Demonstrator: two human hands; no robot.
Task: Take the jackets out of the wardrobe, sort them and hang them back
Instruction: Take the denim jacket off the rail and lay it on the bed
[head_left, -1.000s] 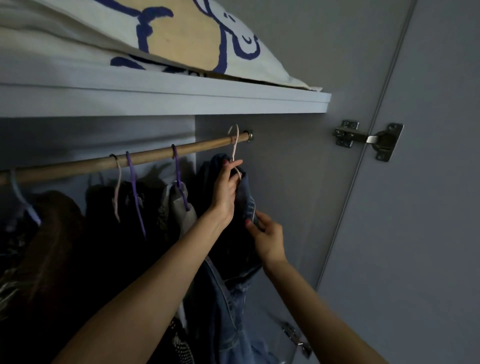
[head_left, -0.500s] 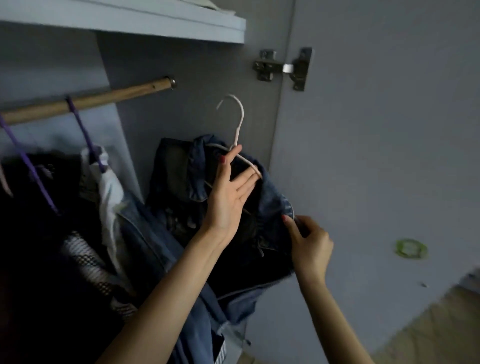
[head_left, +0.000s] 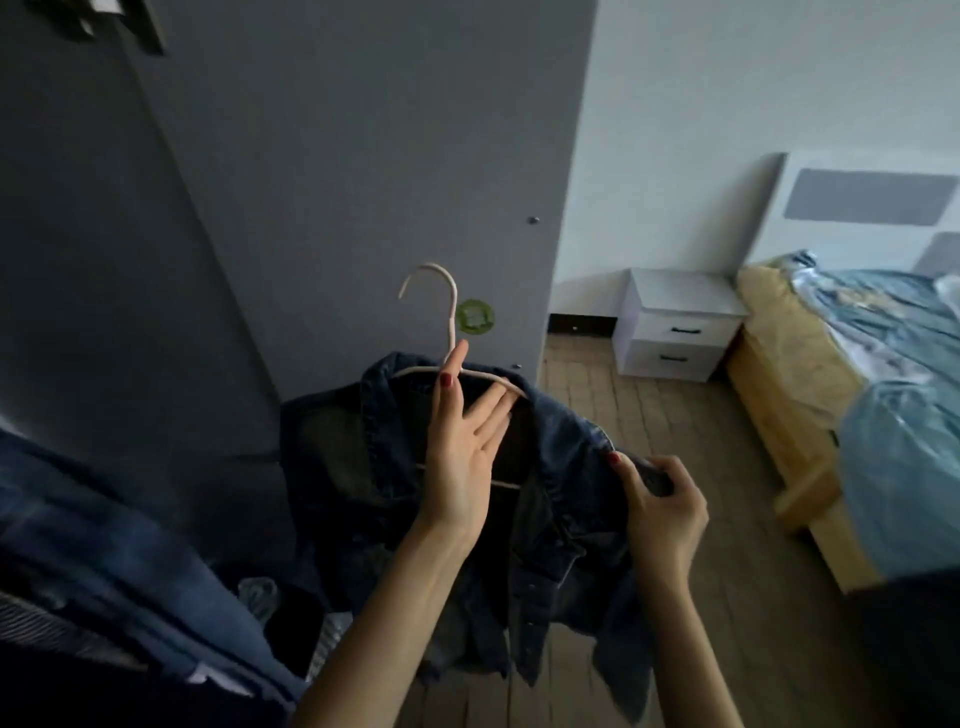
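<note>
- While the dark blue denim jacket (head_left: 561, 499) hangs on a pale pink wire hanger (head_left: 451, 332) at the centre of the frame, the left hand (head_left: 462, 447) holds the hanger at the base of its hook, thumb up along the neck and fingers spread over the right shoulder bar.
- At centre right, the right hand (head_left: 660, 504) pinches the jacket's right shoulder, fingers curled into the cloth.
- Behind the hook stands a grey wardrobe door (head_left: 363, 182) bearing a round green sticker (head_left: 475, 314).
- More blue clothing (head_left: 104, 545) fills the lower left.
- At upper right sit a white two-drawer bedside cabinet (head_left: 675, 327) and a wooden bed with blue bedding (head_left: 857, 338), on a wood-plank floor (head_left: 727, 519).
</note>
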